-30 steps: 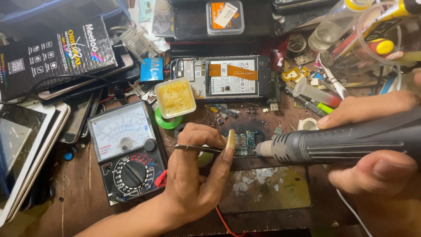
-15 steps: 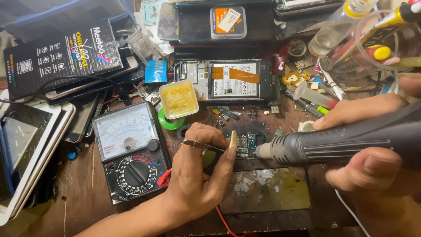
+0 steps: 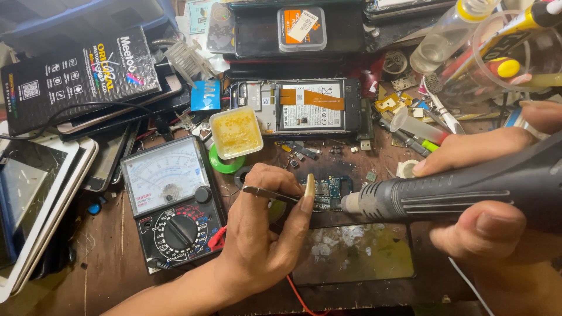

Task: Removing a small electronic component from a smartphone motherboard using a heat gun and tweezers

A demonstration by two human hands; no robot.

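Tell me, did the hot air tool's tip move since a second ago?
No. The hot air tool in the right hand still points its tip at the small circuit board, just right of it.

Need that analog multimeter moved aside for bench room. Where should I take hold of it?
Take the analog multimeter by its black case's long sides, coming from above. It lies flat, face up, so avoid the dial window and rotary knob. The left hand sits close beside its right edge, so start at the lower end.
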